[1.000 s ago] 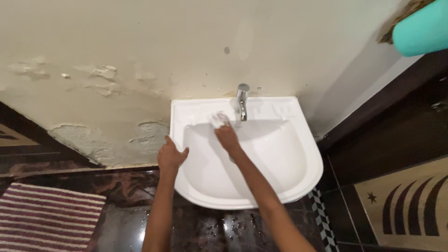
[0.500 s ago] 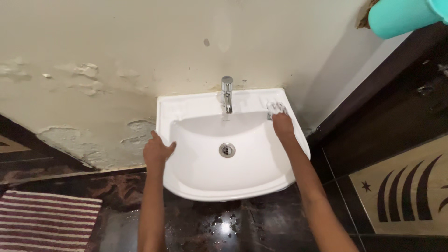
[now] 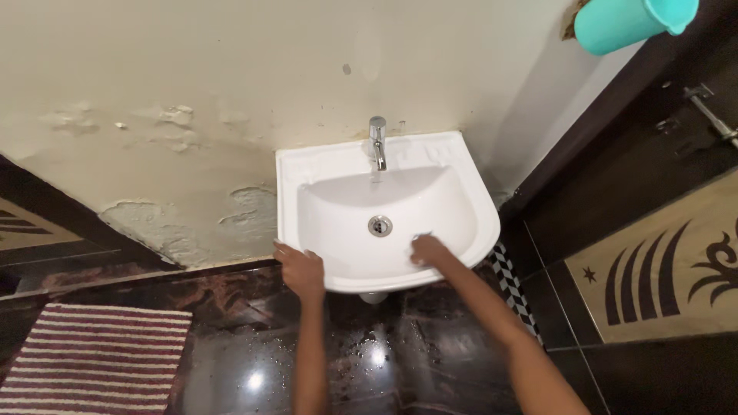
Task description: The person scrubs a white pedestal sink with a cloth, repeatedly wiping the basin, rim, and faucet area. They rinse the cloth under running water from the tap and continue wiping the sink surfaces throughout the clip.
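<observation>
While water runs thin from the tap (image 3: 377, 141), the white sink (image 3: 469, 192) holds only its drain (image 3: 380, 225) and the right hand (image 3: 429, 250), fingers flat, pressing something pale, hard to make out, against the front inner wall. Left hand (image 3: 301, 269) grips the front-left rim, fingers curled over it. Wet dark floor (image 3: 231, 369) lies open below. Striped mat (image 3: 92, 357) left, teal jug (image 3: 626, 23) high right, dark door (image 3: 661, 146) close beside.
</observation>
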